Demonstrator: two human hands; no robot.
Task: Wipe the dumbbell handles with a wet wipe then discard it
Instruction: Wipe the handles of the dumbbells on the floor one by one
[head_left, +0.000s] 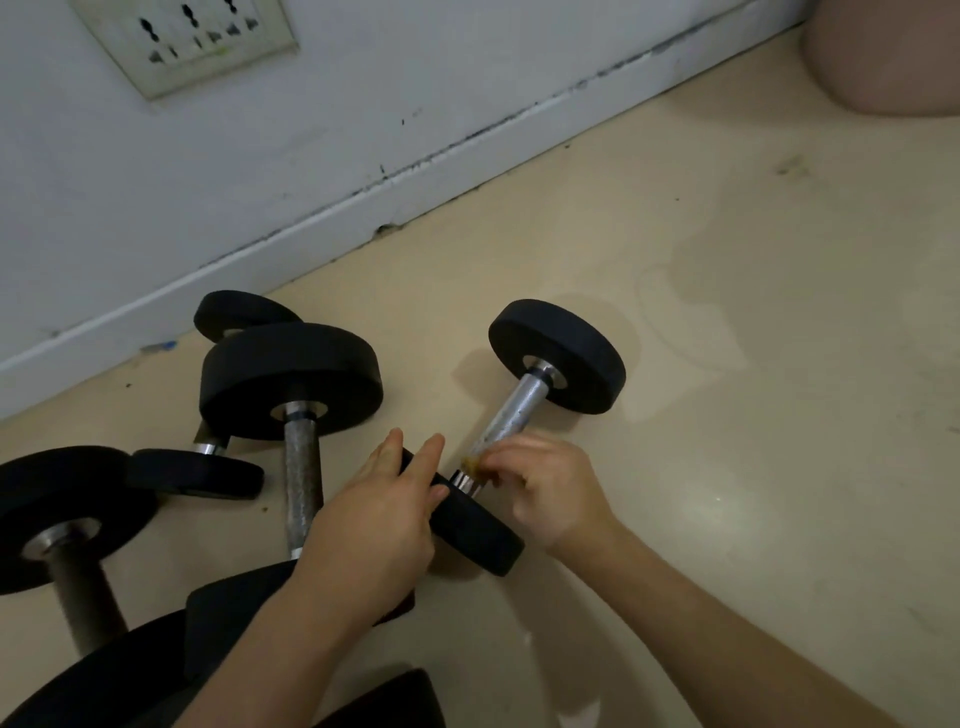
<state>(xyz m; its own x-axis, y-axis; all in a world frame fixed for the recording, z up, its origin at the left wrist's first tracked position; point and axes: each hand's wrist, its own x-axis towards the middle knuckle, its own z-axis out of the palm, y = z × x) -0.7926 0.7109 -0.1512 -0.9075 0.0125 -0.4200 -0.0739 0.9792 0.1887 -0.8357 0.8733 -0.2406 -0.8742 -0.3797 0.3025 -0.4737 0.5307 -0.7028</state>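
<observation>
Head view, nearest first: a dark shape fills the lower left, and two bare forearms reach forward over the beige floor (727, 415). At the left, a big dumbbell (57, 519) stands tilted with its rough handle coming toward the camera. The left hand (374, 514) lies on the near plate (478, 535) of the dumbbell being cleaned, fingers straight across its rim. The right hand (545, 493), fingers curled, pinches a crumpled, yellow-brown wet wipe (475, 464) against the steel handle (511, 410) just beside the near collar. This dumbbell lies flat in the middle of the floor; its long axis runs away from the person and slightly right, with the far plate (558, 356) toward the floor's far edge. To its left lies a heavier dumbbell (291, 382), and behind that a smaller one (244, 312) near the far edge. There a scuffed white skirting board (467, 171) meets a pale wall (363, 104) carrying a socket plate (187, 41). A pink rounded object (883, 57) sits in the far right corner.
</observation>
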